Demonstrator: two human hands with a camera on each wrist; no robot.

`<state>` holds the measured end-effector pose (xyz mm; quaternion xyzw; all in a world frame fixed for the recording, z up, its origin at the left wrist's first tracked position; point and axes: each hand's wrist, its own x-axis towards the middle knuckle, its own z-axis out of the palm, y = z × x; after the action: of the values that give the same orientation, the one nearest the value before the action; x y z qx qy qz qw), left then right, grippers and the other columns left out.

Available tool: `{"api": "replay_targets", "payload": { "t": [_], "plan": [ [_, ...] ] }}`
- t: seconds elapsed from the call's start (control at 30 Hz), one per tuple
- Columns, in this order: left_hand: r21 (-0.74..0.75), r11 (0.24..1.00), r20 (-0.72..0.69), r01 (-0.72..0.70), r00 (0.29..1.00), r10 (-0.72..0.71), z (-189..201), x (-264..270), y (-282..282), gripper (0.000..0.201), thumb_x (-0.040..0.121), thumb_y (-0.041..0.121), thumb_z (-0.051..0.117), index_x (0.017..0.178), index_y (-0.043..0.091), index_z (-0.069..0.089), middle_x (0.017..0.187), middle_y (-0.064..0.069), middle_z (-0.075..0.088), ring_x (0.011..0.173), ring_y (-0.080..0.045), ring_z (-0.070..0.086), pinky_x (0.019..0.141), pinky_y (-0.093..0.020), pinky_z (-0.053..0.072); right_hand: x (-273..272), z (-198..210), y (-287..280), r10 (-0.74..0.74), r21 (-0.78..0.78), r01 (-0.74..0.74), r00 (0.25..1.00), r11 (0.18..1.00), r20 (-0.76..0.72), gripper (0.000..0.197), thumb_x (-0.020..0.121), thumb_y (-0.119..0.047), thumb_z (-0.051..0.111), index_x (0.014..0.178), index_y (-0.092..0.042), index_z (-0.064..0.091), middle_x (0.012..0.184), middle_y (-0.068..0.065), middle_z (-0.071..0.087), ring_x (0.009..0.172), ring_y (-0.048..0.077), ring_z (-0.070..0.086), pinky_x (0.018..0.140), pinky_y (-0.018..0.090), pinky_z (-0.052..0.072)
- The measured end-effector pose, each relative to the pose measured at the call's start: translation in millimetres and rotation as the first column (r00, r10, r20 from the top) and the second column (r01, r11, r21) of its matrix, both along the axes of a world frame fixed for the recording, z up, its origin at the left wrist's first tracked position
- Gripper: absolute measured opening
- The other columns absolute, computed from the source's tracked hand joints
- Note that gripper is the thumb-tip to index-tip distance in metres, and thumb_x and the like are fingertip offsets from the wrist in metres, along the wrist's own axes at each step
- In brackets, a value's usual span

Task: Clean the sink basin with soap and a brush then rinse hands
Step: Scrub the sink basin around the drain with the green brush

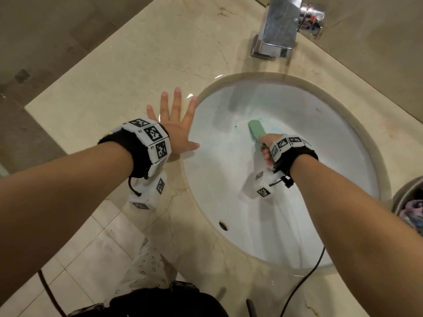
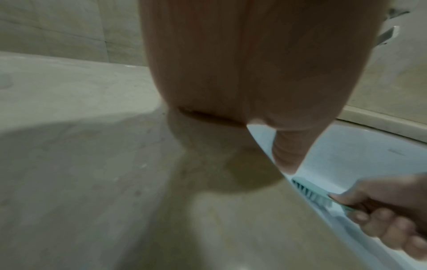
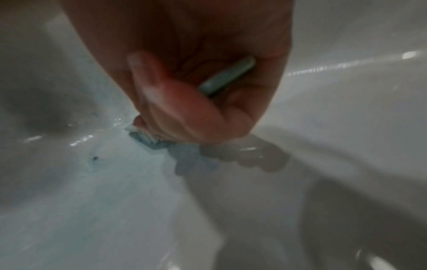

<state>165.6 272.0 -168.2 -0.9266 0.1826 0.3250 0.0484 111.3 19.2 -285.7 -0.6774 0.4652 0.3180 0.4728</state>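
- The brush [image 1: 256, 129] is down in the sink basin [image 1: 332, 156], head on the white slope towards its back wall, in a patch of blue soap [image 1: 272, 129].
- It looks light and stiff, its plastic handle likely slick with suds. The right hand [image 1: 266, 148] is curled round the handle just behind the head, a sensible hold.
- The left hand [image 1: 175, 126] lies flat with fingers spread on the worktop [image 1: 114, 88], at the basin's left rim, gripping nothing.
- Open porcelain lies all round the brush. The faucet [image 1: 278, 30] stands at the worktop's back edge, well apart from the stroke.
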Motion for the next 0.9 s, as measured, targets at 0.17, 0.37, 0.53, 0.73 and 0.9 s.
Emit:
{"api": "replay_targets", "payload": {
  "t": [0.17, 0.37, 0.53, 0.73, 0.9],
  "plan": [
    [0.012, 1.000, -0.019, 0.001, 1.000, -0.001, 2.1, 1.3, 0.3, 0.106, 0.086, 0.054, 0.053, 0.141, 0.026, -0.033, 0.144, -0.010, -0.043, 0.134, -0.037, -0.034, 0.107, -0.061, -0.012, 8.6, 31.6, 51.4, -0.006, 0.112, 0.007, 1.000, 0.994, -0.010, 0.040, 0.094, -0.036, 0.042, 0.060, -0.016, 0.037, 0.031, -0.004, 0.037, 0.023, 0.011, 0.030, 0.037, 0.012, 0.024],
    [0.010, 1.000, -0.012, 0.006, 1.000, -0.006, 1.7, 1.0, 0.2, 0.107, 0.085, 0.055, 0.053, 0.140, 0.026, -0.034, 0.144, -0.011, -0.043, 0.135, -0.037, -0.033, 0.107, -0.061, -0.011, -15.1, 31.7, 43.3, 0.125, 0.132, -0.110, 0.986, 0.985, -0.110, 0.040, 0.097, -0.034, 0.043, 0.063, -0.012, 0.042, 0.029, -0.006, 0.034, 0.024, 0.008, 0.027, 0.039, 0.013, 0.023],
    [0.009, 1.000, -0.009, 0.009, 1.000, -0.009, 1.4, 0.8, 0.2, 0.107, 0.085, 0.055, 0.054, 0.141, 0.025, -0.033, 0.144, -0.011, -0.042, 0.135, -0.038, -0.033, 0.107, -0.062, -0.010, -16.7, 28.8, 16.1, 0.098, -0.030, -0.102, 0.989, 0.994, -0.109, 0.045, 0.091, -0.043, 0.047, 0.058, -0.012, 0.046, 0.042, -0.001, 0.042, 0.038, 0.015, 0.036, 0.046, 0.021, 0.029],
    [0.016, 1.000, -0.012, 0.004, 1.000, -0.004, 1.0, 1.0, -0.9, 0.108, 0.084, 0.056, 0.054, 0.140, 0.026, -0.033, 0.144, -0.011, -0.043, 0.135, -0.038, -0.033, 0.107, -0.061, -0.011, -3.8, 22.5, 41.2, 0.108, -0.016, -0.108, 0.994, 0.994, 0.031, 0.051, 0.089, -0.051, 0.044, 0.056, -0.012, 0.046, 0.040, 0.000, 0.044, 0.046, 0.019, 0.039, 0.054, 0.028, 0.030],
    [0.017, 1.000, -0.014, 0.006, 1.000, -0.005, 1.1, 1.6, -0.4, 0.109, 0.085, 0.055, 0.054, 0.139, 0.026, -0.035, 0.143, -0.011, -0.043, 0.135, -0.038, -0.033, 0.107, -0.061, -0.011, -7.6, 18.8, 72.0, 0.306, -0.040, -0.305, 0.951, 0.952, 0.036, 0.049, 0.096, -0.039, 0.043, 0.058, -0.008, 0.049, 0.046, 0.003, 0.047, 0.047, 0.018, 0.042, 0.051, 0.023, 0.032]
  ]
}}
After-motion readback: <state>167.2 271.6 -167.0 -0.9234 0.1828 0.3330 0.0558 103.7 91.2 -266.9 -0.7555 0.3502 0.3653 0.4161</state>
